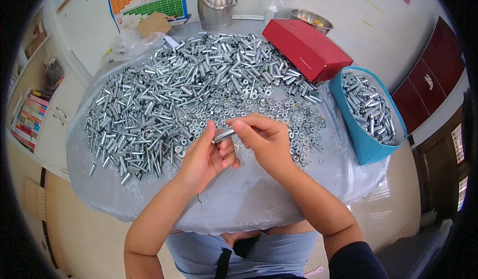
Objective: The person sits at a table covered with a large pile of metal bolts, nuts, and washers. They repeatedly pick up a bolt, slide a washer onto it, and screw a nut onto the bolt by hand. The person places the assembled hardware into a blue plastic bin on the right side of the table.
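Together, left hand [205,155] and right hand [265,142] pinch one silver metal sleeve [223,135], fingers closed on it (above the table [259,199]), near heaped washers [279,110].

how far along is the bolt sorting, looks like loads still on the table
Done: the blue bag at the right already holds a batch of silver bolts. In hand: the left hand and right hand both grip one bolt between them. Left: most of it, judging by the big heap of metal sleeves and bolts and the spread of washers covering the table.
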Available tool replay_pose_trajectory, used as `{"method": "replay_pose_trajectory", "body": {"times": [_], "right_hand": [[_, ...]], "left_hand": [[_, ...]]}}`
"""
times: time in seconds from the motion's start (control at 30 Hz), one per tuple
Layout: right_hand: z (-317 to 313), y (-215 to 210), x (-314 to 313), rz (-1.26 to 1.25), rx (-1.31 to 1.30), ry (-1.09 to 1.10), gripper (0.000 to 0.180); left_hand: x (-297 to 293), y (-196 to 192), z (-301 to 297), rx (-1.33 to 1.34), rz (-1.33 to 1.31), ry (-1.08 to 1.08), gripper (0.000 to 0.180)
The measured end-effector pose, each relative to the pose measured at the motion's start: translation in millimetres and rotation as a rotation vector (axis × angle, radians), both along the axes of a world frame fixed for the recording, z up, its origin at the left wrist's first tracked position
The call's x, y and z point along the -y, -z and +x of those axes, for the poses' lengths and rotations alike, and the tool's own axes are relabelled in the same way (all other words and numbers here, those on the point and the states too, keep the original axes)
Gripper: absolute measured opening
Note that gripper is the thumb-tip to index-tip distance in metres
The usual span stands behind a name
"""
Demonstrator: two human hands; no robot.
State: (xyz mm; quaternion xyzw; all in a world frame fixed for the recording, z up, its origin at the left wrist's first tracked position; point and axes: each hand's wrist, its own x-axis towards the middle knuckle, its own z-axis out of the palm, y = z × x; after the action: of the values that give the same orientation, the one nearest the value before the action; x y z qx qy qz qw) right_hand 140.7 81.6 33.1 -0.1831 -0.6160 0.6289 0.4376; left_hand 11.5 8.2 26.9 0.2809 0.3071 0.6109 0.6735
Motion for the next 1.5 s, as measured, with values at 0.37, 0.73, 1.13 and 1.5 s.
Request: {"method": "replay_pose_trajectory", "body": {"times": [0.37, 0.73, 1.13, 1.5], "right_hand": [[20.4, -17.2, -4.8, 0.483, 0.181, 0.175, 0.023], [97.7, -16.7, -53.1, 0.818, 0.951, -0.327, 0.027], [93.6, -6.8, -53.8, 0.894, 0.971, -0.189, 0.027], [91.8, -5.0, -51.4, 0.968, 0.971, -0.11, 0.018]], "left_hand": [[-30.1, 8.8, 14.1, -0.046, -0.094, -0.078, 0.051], [-21.9, 11.6, 18.0, -0.291, -0.101, 0.112, 0.054], [-17.7, 18.0, 20.5, -0.322, -0.118, 0.147, 0.05], [-23.0, 21.9, 20.7, -0.328, -0.15, 0.029, 0.05]]}}
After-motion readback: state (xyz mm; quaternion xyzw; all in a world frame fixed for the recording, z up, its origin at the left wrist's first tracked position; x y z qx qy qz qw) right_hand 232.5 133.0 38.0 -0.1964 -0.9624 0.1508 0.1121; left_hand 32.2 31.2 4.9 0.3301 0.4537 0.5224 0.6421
